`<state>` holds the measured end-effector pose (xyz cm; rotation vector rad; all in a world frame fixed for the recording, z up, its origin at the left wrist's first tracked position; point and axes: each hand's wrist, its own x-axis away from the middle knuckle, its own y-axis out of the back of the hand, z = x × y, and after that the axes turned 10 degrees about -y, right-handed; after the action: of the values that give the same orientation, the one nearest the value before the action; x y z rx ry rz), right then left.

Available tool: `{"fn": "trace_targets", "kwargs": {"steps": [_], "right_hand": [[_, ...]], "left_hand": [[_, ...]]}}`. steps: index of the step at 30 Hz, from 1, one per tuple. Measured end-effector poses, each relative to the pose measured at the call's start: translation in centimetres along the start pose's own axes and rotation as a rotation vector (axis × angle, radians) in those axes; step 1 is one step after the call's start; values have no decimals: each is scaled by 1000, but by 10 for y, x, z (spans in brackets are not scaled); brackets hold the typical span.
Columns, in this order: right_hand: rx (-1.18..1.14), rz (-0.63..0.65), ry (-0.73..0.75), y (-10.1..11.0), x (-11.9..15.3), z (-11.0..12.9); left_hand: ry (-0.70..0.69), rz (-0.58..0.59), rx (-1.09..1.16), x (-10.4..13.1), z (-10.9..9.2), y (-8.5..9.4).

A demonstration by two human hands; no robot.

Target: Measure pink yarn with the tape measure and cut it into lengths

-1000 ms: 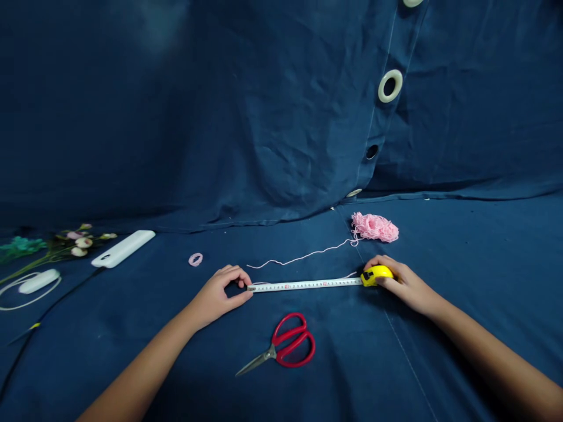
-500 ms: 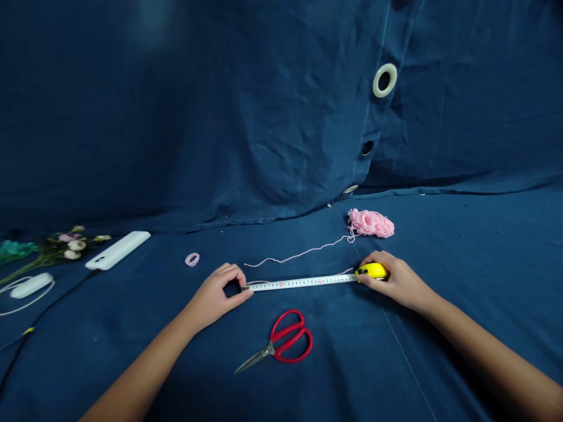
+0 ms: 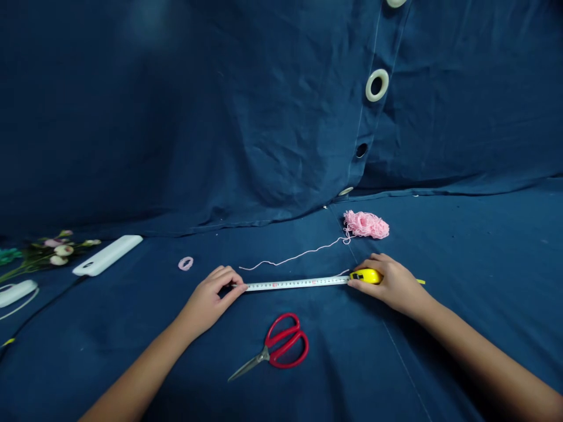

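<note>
Between my hands a white tape blade stretches nearly level over the blue cloth, pulled out of a yellow tape measure. My left hand pinches the blade's free end between thumb and fingers. My right hand is wrapped round the yellow case. A short bit of pink yarn shows along the blade's far edge near the case; the rest of it is hidden. Beyond the blade lies a loose pink strand, running from a pink yarn bundle. Red-handled scissors lie nearer me, blades pointing left.
A small pink yarn ring lies left of my left hand. Farther left are a white power strip with a black cable, artificial flowers and a white corded device. A blue curtain with rings hangs behind.
My left thumb and fingers have closed down flatter over the tape end. The whole scene has shifted slightly left in view; the tape stays stretched out.
</note>
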<state>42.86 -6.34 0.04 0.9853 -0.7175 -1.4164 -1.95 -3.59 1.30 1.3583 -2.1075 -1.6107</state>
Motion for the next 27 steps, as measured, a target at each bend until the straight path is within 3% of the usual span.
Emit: {"fn": "trace_targets", "kwargs": {"steps": [9, 13, 18, 23, 27], "right_hand": [[-64, -39, 33, -7, 1, 7], [-230, -14, 1, -3, 3, 10], [-572, 13, -239, 2, 3, 3], [-919, 41, -353, -9, 1, 0], [-970, 71, -373, -14, 0, 1]], "left_hand": [[-77, -196, 29, 1, -11, 3], [72, -356, 282, 8, 9, -1], [239, -533, 448, 12, 36, -6], [265, -503, 412, 10, 33, -6], [257, -454, 371, 10, 25, -6]]}}
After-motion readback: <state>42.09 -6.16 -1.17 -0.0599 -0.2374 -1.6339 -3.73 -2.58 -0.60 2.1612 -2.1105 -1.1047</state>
